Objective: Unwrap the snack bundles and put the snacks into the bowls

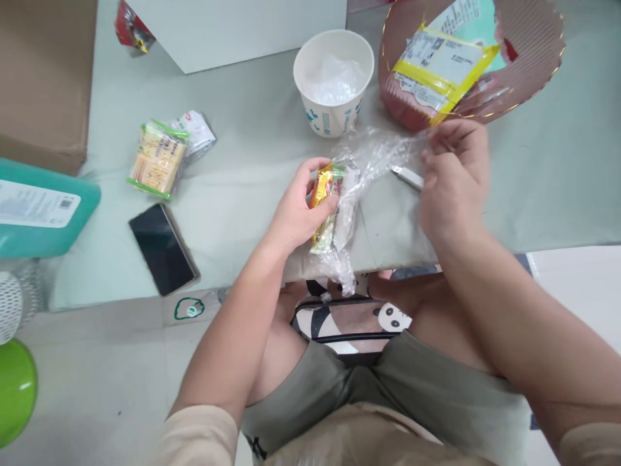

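Near the table's front edge, my left hand [303,207] is closed around a small snack packet [321,236] in yellow and green wrapping. Crinkled clear plastic film [366,158] lies about the packet, with one end hanging over the edge. My right hand [456,175] pinches the film's far end and draws it out to the right. Partly behind that hand lies a slim silvery tool [407,176]; its other end is hidden. Just beyond the film stands a white paper cup [326,120] with clear plastic inside.
A pink ribbed bowl [528,87] holds wrapped snacks at the back right. To the left lie a biscuit packet [159,160], a white sachet [196,133] and a phone [163,249]. A teal container [39,207] and a cardboard box [46,77] border the left side; a white box [242,29] stands behind.
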